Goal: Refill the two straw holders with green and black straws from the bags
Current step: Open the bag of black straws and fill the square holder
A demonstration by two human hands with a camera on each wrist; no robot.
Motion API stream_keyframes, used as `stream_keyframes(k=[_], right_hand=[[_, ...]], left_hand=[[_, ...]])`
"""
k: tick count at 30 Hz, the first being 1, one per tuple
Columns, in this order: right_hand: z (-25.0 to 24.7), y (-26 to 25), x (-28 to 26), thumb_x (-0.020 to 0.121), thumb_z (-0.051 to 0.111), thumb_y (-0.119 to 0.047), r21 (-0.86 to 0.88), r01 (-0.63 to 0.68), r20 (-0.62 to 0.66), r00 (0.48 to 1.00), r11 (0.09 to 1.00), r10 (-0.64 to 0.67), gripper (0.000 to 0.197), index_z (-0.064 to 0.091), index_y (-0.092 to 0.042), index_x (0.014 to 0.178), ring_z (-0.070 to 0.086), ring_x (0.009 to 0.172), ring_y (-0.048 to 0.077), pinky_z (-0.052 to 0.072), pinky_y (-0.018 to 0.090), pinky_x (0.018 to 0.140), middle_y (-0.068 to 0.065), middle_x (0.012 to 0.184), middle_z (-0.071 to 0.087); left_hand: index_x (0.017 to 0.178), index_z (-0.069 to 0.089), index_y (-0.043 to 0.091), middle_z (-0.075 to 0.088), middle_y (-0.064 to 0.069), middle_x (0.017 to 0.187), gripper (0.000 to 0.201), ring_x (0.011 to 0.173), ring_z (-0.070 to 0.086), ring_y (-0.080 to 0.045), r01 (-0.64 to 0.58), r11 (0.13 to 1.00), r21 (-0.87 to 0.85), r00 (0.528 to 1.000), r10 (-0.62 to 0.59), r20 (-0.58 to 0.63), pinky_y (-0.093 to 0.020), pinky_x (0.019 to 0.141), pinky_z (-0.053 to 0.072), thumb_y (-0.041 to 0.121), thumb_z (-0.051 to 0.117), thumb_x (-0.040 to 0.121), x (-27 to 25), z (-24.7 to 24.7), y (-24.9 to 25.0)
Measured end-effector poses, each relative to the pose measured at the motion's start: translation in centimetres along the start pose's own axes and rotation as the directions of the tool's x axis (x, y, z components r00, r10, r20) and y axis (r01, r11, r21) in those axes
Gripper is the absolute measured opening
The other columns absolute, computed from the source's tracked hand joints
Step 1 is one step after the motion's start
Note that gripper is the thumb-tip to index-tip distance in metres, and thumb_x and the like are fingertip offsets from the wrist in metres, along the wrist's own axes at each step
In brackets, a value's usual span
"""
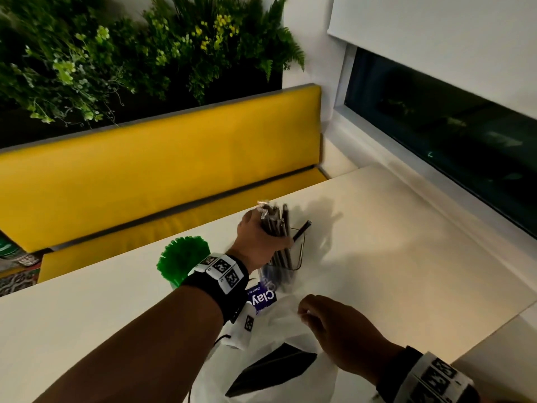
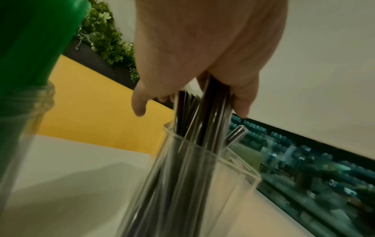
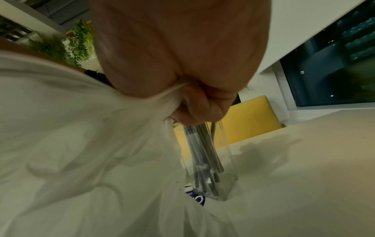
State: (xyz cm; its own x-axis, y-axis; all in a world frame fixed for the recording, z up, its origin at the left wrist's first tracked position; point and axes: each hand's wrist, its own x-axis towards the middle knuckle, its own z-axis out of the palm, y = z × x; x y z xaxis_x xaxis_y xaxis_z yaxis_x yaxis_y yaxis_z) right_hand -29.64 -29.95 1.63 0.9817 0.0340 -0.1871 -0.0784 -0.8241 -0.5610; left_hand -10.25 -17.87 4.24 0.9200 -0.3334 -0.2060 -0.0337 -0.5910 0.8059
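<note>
My left hand [image 1: 263,238] grips a bundle of black straws [image 1: 276,225], and their lower ends stand inside the clear square holder [image 1: 293,264] on the table. In the left wrist view the black straws [image 2: 202,128] pass between my fingers [image 2: 241,102] down into the clear holder [image 2: 213,184]. One black straw leans loose against the holder's rim. Left of it stands the other holder, full of green straws [image 1: 183,258]. My right hand [image 1: 328,327] pinches the white plastic bag [image 1: 279,330] at its edge. The right wrist view shows the white bag [image 3: 81,144] bunched in that hand.
A dark flat packet [image 1: 273,373] lies in the white bag near the table's front. A blue printed label [image 1: 263,298] shows beside the clear holder. A yellow bench [image 1: 162,175] runs behind the white table [image 1: 406,257], and a dark window [image 1: 450,141] lies to the right.
</note>
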Motion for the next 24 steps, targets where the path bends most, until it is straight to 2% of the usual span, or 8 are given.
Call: stream_keyframes(k=[2, 4, 6, 9, 12, 16, 20, 24], right_hand=[[-0.2, 0.1, 0.1, 0.101, 0.042, -0.04, 0.005, -0.002, -0.001, 1.0, 1.0, 0.002, 0.012, 0.053, -0.036, 0.105, 0.056, 0.087, 0.006, 0.049, 0.025, 0.079, -0.015, 0.099, 0.06], [-0.3, 0.1, 0.3, 0.101, 0.043, -0.039, 0.005, 0.001, -0.007, 1.0, 1.0, -0.001, 0.011, 0.052, -0.036, 0.105, 0.056, 0.086, 0.006, 0.048, 0.024, 0.079, -0.015, 0.098, 0.059], [-0.3, 0.0, 0.5, 0.1, 0.043, -0.039, -0.003, 0.004, -0.014, 1.0, 1.0, -0.004, 0.01, 0.051, -0.036, 0.104, 0.056, 0.085, 0.006, 0.049, 0.025, 0.078, -0.014, 0.097, 0.06], [-0.4, -0.2, 0.8, 0.1, 0.042, -0.04, 0.001, 0.013, -0.033, 0.999, 1.0, -0.013, 0.013, 0.053, -0.034, 0.104, 0.056, 0.083, 0.005, 0.047, 0.022, 0.073, -0.012, 0.096, 0.062], [-0.7, -0.7, 1.0, 0.101, 0.04, -0.04, 0.041, 0.04, -0.067, 0.997, 0.998, -0.037, 0.013, 0.052, -0.035, 0.103, 0.054, 0.078, 0.003, 0.04, 0.014, 0.065, -0.016, 0.089, 0.058], [-0.7, -2.1, 1.2, 0.101, 0.039, -0.044, 0.174, 0.045, -0.05, 0.998, 0.984, -0.037, 0.015, 0.052, -0.036, 0.101, 0.058, 0.081, 0.003, 0.047, 0.022, 0.071, -0.014, 0.088, 0.063], [0.1, -3.4, 1.0, 0.1, 0.044, -0.04, 0.207, 0.083, 0.014, 0.996, 0.975, -0.088, 0.008, 0.05, -0.036, 0.102, 0.058, 0.082, 0.003, 0.046, 0.022, 0.071, -0.012, 0.085, 0.063], [0.6, -4.2, 0.7, 0.1, 0.045, -0.037, 0.256, 0.109, -0.002, 0.994, 0.96, -0.112, 0.004, 0.049, -0.039, 0.097, 0.056, 0.076, 0.002, 0.043, 0.018, 0.066, -0.012, 0.079, 0.061]], left_hand=[[0.151, 0.025, 0.031, 0.031, -0.001, 0.151, 0.118, 0.139, 0.035, -0.026, 0.008, 1.0, 0.024, 0.995, -0.01, 0.104, -0.04, 0.111, 0.037, 0.038, 0.092, 0.054, -0.5, -1.2, 0.5], [0.155, -0.003, 0.038, 0.009, 0.003, 0.162, 0.135, 0.147, 0.021, -0.023, -0.043, 0.999, 0.033, 0.983, 0.037, 0.181, -0.036, 0.106, 0.034, 0.039, 0.092, 0.06, -1.6, -3.2, 1.7], [0.154, -0.01, 0.041, 0.004, 0.006, 0.164, 0.132, 0.149, 0.018, -0.02, -0.154, 0.982, 0.111, 0.977, 0.134, 0.169, -0.035, 0.103, 0.034, 0.046, 0.088, 0.065, -3.4, -5.3, 3.0], [0.15, 0.02, 0.04, 0.038, 0.009, 0.149, 0.094, 0.132, 0.044, -0.006, -0.347, 0.891, 0.292, 0.937, 0.345, 0.06, -0.027, 0.1, 0.044, 0.055, 0.075, 0.075, -7.7, -8.0, 4.5], [0.107, 0.058, 0.036, 0.06, 0.02, 0.098, 0.02, 0.086, 0.058, 0.003, -0.541, 0.791, 0.287, 0.841, 0.498, 0.211, -0.014, 0.071, 0.048, 0.046, 0.053, 0.091, -12.9, -7.9, 4.1], [0.113, 0.063, 0.025, 0.065, 0.003, 0.114, 0.026, 0.101, 0.06, -0.014, -0.471, 0.775, 0.421, 0.794, 0.165, 0.585, -0.022, 0.083, 0.042, 0.032, 0.041, 0.102, -15.6, -2.5, -0.5], [0.112, 0.056, 0.032, 0.066, 0.004, 0.113, 0.021, 0.106, 0.063, -0.019, -0.243, 0.861, 0.446, 0.846, -0.036, 0.531, -0.035, 0.094, 0.051, 0.037, 0.051, 0.093, -14.5, 2.3, -6.5], [0.136, 0.042, 0.022, 0.052, -0.007, 0.136, 0.045, 0.126, 0.049, -0.032, -0.301, 0.703, 0.645, 0.872, -0.072, 0.485, -0.043, 0.104, 0.041, 0.042, 0.048, 0.097, -14.0, 4.9, -8.8]])
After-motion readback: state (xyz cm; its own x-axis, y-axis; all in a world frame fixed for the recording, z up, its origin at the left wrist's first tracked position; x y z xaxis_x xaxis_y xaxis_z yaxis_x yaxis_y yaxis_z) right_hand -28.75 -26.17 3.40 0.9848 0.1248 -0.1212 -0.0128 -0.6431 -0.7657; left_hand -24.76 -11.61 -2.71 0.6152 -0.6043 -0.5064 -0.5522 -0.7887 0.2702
